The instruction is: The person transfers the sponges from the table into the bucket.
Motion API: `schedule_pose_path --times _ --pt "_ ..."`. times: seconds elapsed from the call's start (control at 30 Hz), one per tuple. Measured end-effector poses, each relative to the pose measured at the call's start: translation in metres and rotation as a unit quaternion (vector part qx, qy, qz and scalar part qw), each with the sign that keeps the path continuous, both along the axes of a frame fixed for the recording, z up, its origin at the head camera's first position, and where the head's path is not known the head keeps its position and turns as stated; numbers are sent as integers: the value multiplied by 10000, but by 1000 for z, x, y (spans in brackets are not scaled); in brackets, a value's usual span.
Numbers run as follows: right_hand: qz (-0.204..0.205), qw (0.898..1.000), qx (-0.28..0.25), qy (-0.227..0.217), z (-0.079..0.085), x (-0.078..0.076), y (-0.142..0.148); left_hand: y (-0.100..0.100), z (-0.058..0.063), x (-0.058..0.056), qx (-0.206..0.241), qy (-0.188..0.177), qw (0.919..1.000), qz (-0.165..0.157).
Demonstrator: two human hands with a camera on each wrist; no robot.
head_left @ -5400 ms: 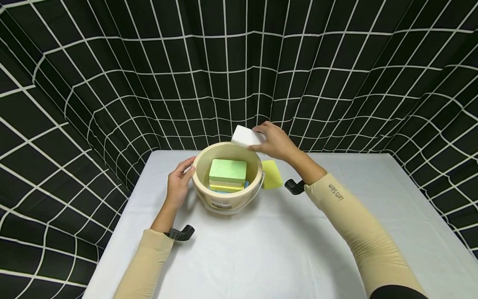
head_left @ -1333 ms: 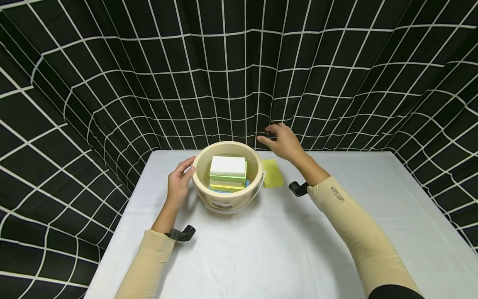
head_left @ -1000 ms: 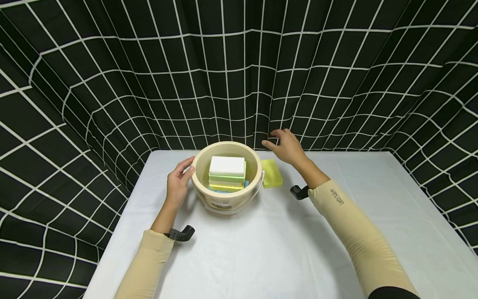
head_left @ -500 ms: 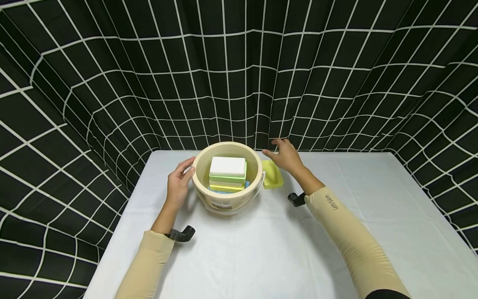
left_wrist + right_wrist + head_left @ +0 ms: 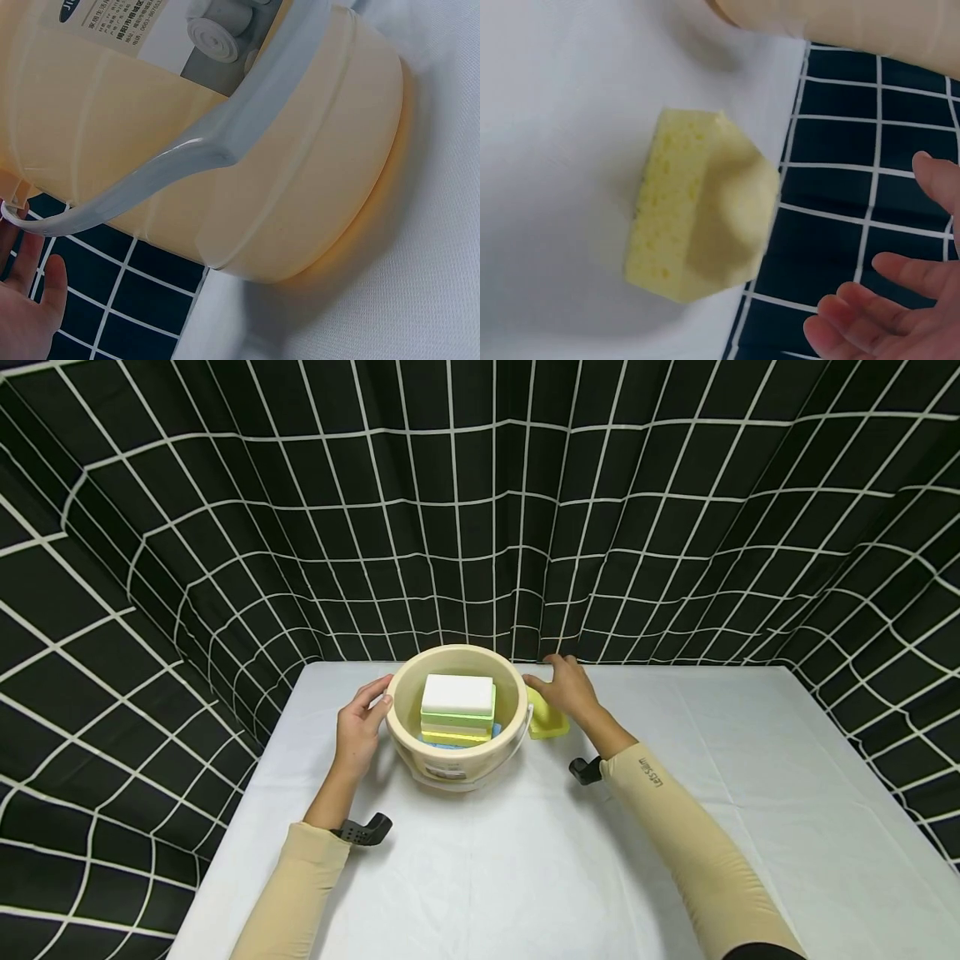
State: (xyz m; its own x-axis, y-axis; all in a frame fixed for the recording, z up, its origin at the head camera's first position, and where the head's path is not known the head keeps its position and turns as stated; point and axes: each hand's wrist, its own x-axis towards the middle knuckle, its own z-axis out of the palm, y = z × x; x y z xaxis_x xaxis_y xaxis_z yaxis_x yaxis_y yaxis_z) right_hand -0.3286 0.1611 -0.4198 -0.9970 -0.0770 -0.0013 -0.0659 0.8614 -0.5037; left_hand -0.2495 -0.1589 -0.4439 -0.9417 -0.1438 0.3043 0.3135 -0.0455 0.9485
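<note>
The cream bucket [image 5: 402,745] stands upright near the table's far edge. My left hand [image 5: 358,727] touches its left rim with fingers extended; the left wrist view shows part of that hand beside the handle's pivot. Inside the bucket, a white sponge [image 5: 457,693] tops a stack above a green sponge [image 5: 459,719] and yellow layers, with blue at the bottom. My right hand [image 5: 572,692] hovers over a loose yellow sponge [image 5: 667,202], thumb and fingers spread and holding nothing. That sponge lies on the table right of the bucket, partly covered by the hand in the head view.
A white cloth covers the table [image 5: 480,877]. Directly behind its far edge hangs a black curtain [image 5: 495,510] with a white grid, also along both sides. The bucket's pale handle [image 5: 225,127] hangs down across its front.
Earlier my right hand held the white sponge over the bucket; it now rests on the stack. The emptied right hand has come down over the yellow sponge. The left hand has stayed put.
</note>
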Motion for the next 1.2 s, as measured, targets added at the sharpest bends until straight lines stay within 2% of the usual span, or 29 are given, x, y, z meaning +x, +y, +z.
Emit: schedule_pose_path --times 0.27,0.7,0.97,1.2 --pt "-176 9991 270 -286 -16 -3 -1 -1 -1 0 6 -69 10000 -6" --pt "-448 9926 560 -984 -35 -2 -10 -1 -5 0 -1 114 9999 7" --pt "-570 9885 781 -1165 -40 -3 -16 1 -4 0 139 109 9998 -2" --pt "-560 9884 945 -1053 -41 -2 -19 0 -4 -2 177 135 9997 -31"
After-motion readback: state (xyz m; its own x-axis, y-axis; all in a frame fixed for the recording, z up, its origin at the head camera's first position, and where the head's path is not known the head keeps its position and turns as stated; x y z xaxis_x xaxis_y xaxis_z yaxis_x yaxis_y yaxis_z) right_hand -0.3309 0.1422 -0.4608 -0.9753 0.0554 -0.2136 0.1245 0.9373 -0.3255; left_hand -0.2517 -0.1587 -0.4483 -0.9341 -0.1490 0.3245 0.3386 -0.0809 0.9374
